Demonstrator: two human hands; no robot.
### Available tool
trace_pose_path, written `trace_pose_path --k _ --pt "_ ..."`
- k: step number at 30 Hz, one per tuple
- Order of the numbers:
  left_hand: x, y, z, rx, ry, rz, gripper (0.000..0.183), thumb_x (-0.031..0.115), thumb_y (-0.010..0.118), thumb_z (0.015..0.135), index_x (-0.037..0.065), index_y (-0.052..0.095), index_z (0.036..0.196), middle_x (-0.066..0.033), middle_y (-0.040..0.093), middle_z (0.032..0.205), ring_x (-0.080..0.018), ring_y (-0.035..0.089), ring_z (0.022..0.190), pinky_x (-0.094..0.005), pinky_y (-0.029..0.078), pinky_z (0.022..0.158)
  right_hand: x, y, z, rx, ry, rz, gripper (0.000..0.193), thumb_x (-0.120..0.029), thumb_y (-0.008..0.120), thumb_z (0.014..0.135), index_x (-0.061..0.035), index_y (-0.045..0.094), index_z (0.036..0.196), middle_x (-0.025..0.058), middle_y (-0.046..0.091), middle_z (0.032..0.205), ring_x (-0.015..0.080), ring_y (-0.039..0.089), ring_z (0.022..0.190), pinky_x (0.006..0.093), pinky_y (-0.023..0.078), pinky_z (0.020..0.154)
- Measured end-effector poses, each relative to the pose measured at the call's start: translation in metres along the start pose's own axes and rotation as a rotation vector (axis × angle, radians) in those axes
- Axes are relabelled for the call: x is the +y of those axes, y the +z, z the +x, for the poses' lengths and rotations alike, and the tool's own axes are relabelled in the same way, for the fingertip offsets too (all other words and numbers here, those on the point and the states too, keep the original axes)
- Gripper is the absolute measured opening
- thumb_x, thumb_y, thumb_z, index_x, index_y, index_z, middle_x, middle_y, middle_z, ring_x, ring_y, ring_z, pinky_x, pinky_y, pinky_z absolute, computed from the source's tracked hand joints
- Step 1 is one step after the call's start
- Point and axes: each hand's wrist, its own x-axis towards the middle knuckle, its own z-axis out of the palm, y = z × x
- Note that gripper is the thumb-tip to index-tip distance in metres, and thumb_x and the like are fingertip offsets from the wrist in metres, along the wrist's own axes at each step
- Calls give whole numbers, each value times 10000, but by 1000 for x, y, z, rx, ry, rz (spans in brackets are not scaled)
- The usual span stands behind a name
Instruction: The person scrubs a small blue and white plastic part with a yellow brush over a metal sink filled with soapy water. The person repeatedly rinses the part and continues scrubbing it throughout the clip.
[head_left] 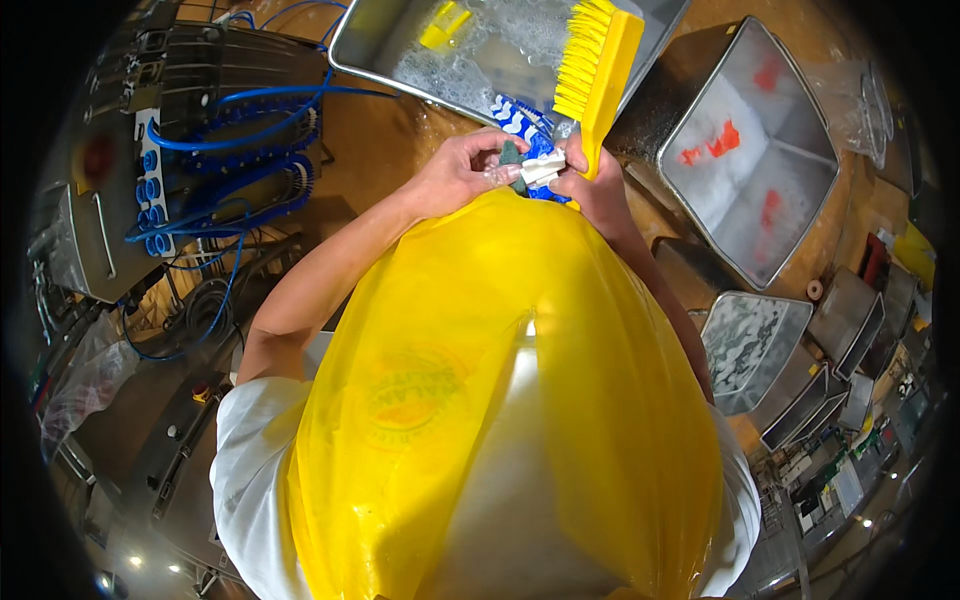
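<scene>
Suds [520, 40] in a metal tub [450, 103] at the top centre of the head view, with a small yellow piece [445, 25] among them. To the upper right, a deep metal bin [650, 125] with red patches inside; cannot tell marks from reflections. Further down the right edge, a second metal container [755, 335]. At upper left, blue hoses [270, 95] beside a pale strip with blue fittings [150, 195]. At lower left, clear plastic sheeting [90, 385]. Across the lower centre, a large yellow apron [500, 280], in the way of everything beneath.

Just above the apron, near the tub's rim, both hands close together. Left hand [465, 172] clamped on a dark green pad [511, 158], partly hidden by fingers. Right hand [603, 195] closed around the handle of a yellow brush [603, 75], and with fingertips also on a white ribbed piece [543, 167] between the hands. Brush head toward the top of the frame, over the right part of the tub; long axis steep, leaning right at the top, bristles toward the left. White piece nearly crosswise, rising slightly to the right. Just above, a blue-and-white patterned strip [515, 118] slanting down from left to right; cannot tell its full extent.
</scene>
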Motion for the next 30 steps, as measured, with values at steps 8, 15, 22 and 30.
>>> trace_pose_path --k 8,15,22,30 --pt "-9 6 9 118 294 153 170 81 715 955 -1 687 1101 -26 584 1018 -83 517 850 -251 436 724 -2 1 4 7 38 58 307 48 640 747 -128 417 862 -17 437 917 106 450 872 265 394 814" --pt "1 10 3 181 333 272 138 93 699 938 -24 671 1004 -75 590 936 -148 534 786 -285 432 673 -12 11 0 27 -1 -7 323 72 627 729 -127 406 854 -17 436 925 103 442 872 253 382 811" --pt "2 11 2 183 333 392 170 124 681 947 -36 695 1002 -107 612 854 -166 560 773 -319 462 688 -9 10 -3 33 13 10 320 78 630 729 -123 421 861 -15 452 951 103 451 893 257 392 830" --pt "-5 -7 16 399 86 163 296 254 608 1037 -19 714 993 -32 661 811 -114 587 729 -299 496 697 9 5 -1 -21 -28 54 327 108 651 702 -101 463 868 7 501 988 128 502 947 287 433 903"
